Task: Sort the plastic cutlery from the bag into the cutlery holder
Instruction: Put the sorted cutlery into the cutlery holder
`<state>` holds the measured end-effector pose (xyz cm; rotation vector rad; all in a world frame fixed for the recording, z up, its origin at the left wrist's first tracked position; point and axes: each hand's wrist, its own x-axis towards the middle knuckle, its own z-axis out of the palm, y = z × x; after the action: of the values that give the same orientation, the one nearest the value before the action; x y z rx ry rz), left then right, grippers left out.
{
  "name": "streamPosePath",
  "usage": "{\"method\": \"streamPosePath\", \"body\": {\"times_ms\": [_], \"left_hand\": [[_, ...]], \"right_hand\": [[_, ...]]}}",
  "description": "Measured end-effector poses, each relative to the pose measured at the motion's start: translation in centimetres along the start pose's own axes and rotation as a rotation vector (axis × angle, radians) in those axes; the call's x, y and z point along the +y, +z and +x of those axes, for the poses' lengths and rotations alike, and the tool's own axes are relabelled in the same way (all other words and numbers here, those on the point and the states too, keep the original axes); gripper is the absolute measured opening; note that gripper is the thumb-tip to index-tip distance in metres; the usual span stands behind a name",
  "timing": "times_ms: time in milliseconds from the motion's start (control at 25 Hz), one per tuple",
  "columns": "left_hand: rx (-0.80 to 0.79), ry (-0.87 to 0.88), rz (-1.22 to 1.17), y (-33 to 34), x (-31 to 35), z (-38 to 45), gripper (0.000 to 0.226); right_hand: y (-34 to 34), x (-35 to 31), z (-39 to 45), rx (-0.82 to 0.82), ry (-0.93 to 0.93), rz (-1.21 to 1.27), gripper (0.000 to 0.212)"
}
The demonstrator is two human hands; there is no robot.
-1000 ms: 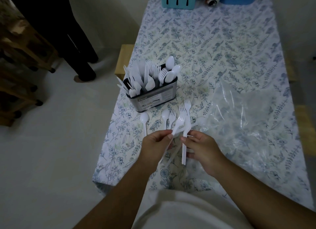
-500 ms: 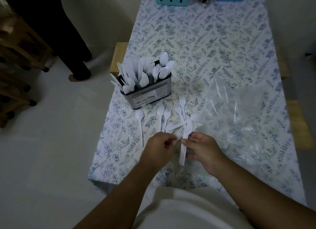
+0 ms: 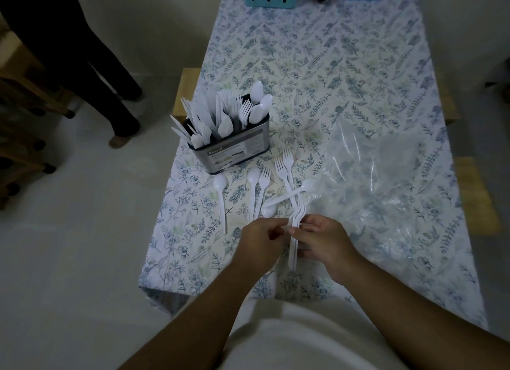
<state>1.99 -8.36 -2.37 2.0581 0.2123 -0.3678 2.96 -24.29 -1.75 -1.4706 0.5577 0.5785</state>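
Pinching a bundle of white forks (image 3: 294,240), the right hand (image 3: 323,241) and left hand (image 3: 259,241) meet fingertip to fingertip. Loose spoons (image 3: 220,198) and forks lie between them and the cutlery holder (image 3: 234,153); the clear bag (image 3: 386,182) sprawls alongside on the tablecloth (image 3: 317,66).

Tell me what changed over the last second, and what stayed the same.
The left hand let the fork it had lifted down and closed in on the bundle of forks in the right hand; both now pinch it low over the tablecloth. The cutlery holder, the loose spoons and the plastic bag stayed put.
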Motion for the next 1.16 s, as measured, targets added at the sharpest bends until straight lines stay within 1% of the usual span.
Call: {"method": "streamPosePath", "body": {"times_ms": [80, 120, 200, 320, 360, 480, 560, 640, 720, 800, 920, 1040, 1160], "left_hand": [[-0.033, -0.019, -0.109, 0.0, 0.2, 0.0, 0.029], [-0.059, -0.065, -0.19, -0.1, 0.4, 0.0, 0.029], [-0.092, -0.121, -0.255, -0.4, 0.5, 0.4, 0.029], [-0.063, -0.102, -0.146, -1.3, 1.0, 1.0, 0.024], [-0.021, -0.098, -0.086, -1.6, 1.2, 1.5, 0.019], [0.172, -0.081, 0.151, -2.7, 1.1, 3.9, 0.009], [0.241, -0.097, 0.173, -3.1, 0.8, 5.9, 0.01], [0.273, -0.106, 0.17, -3.2, 0.8, 7.5, 0.015], [0.271, -0.101, 0.175, -2.8, 0.7, 8.9, 0.02], [0.236, -0.105, 0.219, -2.4, 0.7, 9.9, 0.022], [0.19, -0.091, 0.216, -2.4, 1.4, 10.5, 0.017], [0.196, -0.094, 0.113, -3.1, 3.3, 9.6, 0.008], [0.141, -0.085, -0.052, -3.0, 4.8, 8.0, 0.01]], "right_hand": [[-0.1, -0.1, 0.1, -0.024, -0.019, 0.027, 0.025], [-0.1, -0.1, 0.1, -0.033, -0.017, 0.041, 0.024], [-0.1, -0.3, 0.2, -0.057, 0.002, 0.06, 0.024], [0.1, -0.7, 0.1, -0.062, 0.013, 0.05, 0.021], [0.0, -0.8, 0.2, -0.053, 0.009, 0.043, 0.02], [-0.1, -1.4, 0.7, -0.025, 0.005, 0.046, 0.017], [0.0, -1.8, 1.0, -0.011, 0.004, 0.036, 0.018], [0.0, -2.2, 1.2, 0.002, -0.001, 0.022, 0.02], [-0.1, -2.3, 1.3, 0.01, -0.003, 0.006, 0.022], [-0.1, -2.4, 1.3, 0.014, -0.001, -0.016, 0.023], [-0.2, -2.7, 1.3, 0.038, -0.01, -0.032, 0.017], [0.2, -3.2, 1.4, 0.073, -0.04, -0.015, 0.016], [1.0, -4.1, 1.7, 0.069, -0.084, 0.032, 0.016]]}}
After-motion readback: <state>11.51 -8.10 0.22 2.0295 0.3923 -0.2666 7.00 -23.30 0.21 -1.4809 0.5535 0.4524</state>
